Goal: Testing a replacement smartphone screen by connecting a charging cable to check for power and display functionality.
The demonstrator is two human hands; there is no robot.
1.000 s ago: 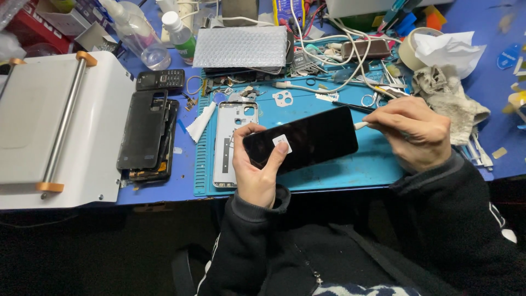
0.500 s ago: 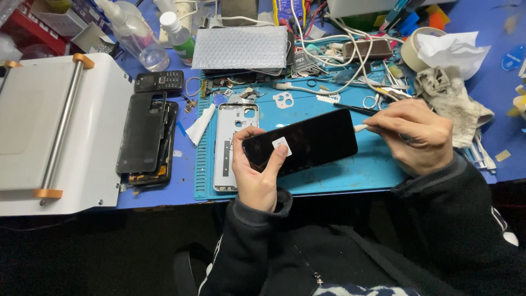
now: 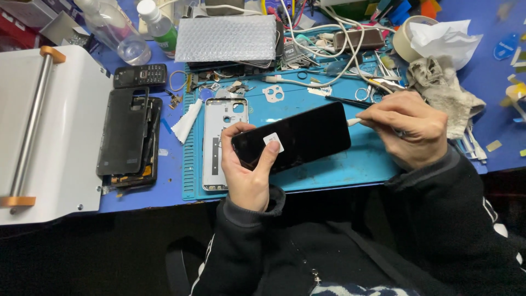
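1. Two hands at work over blue mat (image 3: 329, 175).
2. Left hand (image 3: 247, 170) closed on black screen (image 3: 298, 137), thumb pressing small white tab (image 3: 273, 142) on glass.
3. Right hand (image 3: 408, 129) pinching thin white tool (image 3: 354, 121), tip touching screen's right edge.
4. Screen held tilted just above mat, beside silver frame (image 3: 222, 142).
5. Black phone body (image 3: 129, 140) well left, against white machine (image 3: 49, 137).
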